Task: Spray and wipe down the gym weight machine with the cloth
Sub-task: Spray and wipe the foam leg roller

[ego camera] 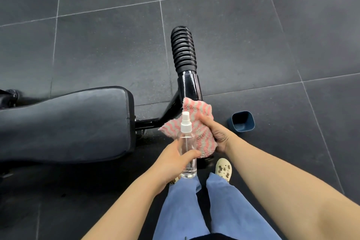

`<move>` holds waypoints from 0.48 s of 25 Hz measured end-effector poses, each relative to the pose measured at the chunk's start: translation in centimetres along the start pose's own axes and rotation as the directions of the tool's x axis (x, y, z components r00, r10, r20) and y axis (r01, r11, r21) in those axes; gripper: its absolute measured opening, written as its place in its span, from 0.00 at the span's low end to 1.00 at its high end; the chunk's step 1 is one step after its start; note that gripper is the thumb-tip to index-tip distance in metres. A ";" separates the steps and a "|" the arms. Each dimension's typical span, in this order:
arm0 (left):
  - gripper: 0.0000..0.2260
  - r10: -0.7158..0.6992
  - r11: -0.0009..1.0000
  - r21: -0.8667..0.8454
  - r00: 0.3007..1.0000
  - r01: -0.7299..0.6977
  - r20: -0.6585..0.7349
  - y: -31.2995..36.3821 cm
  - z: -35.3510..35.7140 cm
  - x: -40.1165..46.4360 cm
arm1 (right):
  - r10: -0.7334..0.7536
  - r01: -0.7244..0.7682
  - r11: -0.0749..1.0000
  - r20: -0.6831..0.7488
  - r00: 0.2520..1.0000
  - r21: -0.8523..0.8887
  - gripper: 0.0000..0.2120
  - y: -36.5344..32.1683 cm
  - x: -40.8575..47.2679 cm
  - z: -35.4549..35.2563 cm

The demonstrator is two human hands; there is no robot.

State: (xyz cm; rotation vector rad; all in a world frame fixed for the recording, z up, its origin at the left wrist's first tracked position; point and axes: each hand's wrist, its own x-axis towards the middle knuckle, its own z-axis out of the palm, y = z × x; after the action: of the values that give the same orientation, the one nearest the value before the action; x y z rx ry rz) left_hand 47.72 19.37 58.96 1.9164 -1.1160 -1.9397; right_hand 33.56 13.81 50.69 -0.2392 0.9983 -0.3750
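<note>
At the far left lies the machine's long black padded vinyl seat (64,122), its right end stopping short of the frame; just right of it the left hand (171,163) is wrapped round a clear plastic spray bottle with a white pump head (187,146), thumb across the near side of the barrel, nozzle upright and no finger on the pump top that I can make out; touching the bottle on its right is the pink-and-grey striped terry cloth (196,122), bunched and gripped in the right hand (216,132), which presses it onto the glossy black steel post (190,85); farther along that post stands the ribbed black rubber handle grip (183,50); to the right, on the dark rubber floor tiles (272,35), sits a small dark blue plastic cup (241,122), apart from everything.

The risks, as I judge them: the bottle sits so close to the cloth that a squeeze would likely wet the cloth or the wrist rather than the post; the deep ribs could keep grime if only their crests are wiped; a step rightward might tip the cup.
</note>
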 end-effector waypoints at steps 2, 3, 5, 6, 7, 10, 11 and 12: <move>0.12 0.010 1.000 -0.013 1.000 -0.010 0.003 -0.2 -0.1 -0.1 | -0.019 0.019 1.000 0.032 0.999 -0.002 0.33 0.0 -0.1 0.1; 0.12 0.014 1.000 -0.020 1.000 -0.013 0.007 -0.1 -0.2 -0.2 | -0.035 0.035 0.999 0.010 0.999 -0.020 0.27 0.0 -0.2 0.3; 0.12 0.023 1.000 -0.020 1.000 -0.023 0.012 -0.2 -0.1 -0.4 | -0.120 0.115 0.991 -0.071 0.990 -0.062 0.17 0.3 -0.3 0.9; 0.11 0.025 1.000 -0.014 1.000 -0.025 0.017 -0.3 -0.1 -0.5 | -0.175 0.165 0.982 -0.113 0.978 -0.094 0.14 0.4 -0.3 1.1; 0.11 0.022 1.000 -0.007 1.000 -0.022 0.022 -0.3 -0.1 -0.6 | -0.232 0.209 0.966 -0.155 0.960 -0.153 0.14 0.4 -0.6 1.4; 0.11 0.019 1.000 0.014 0.999 -0.019 0.039 -0.8 0.0 -0.8 | -0.372 0.081 0.694 -0.260 0.891 -0.715 0.24 1.3 -2.7 1.7; 0.12 0.020 1.000 0.022 0.999 -0.021 0.039 -0.9 0.0 -0.9 | -0.406 -0.059 0.486 -0.285 0.868 -0.872 0.25 1.7 -3.7 1.5; 0.12 0.019 0.999 0.029 0.999 -0.020 0.039 -1.1 0.0 -1.0 | -0.419 -0.149 0.345 -0.294 0.859 -0.927 0.26 2.1 -4.6 1.4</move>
State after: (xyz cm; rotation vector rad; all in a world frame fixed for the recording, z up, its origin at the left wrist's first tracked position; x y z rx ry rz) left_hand 48.29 20.71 59.05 1.8835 -1.1759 -1.9687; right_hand 32.89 17.64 54.22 -1.3939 1.6581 0.0667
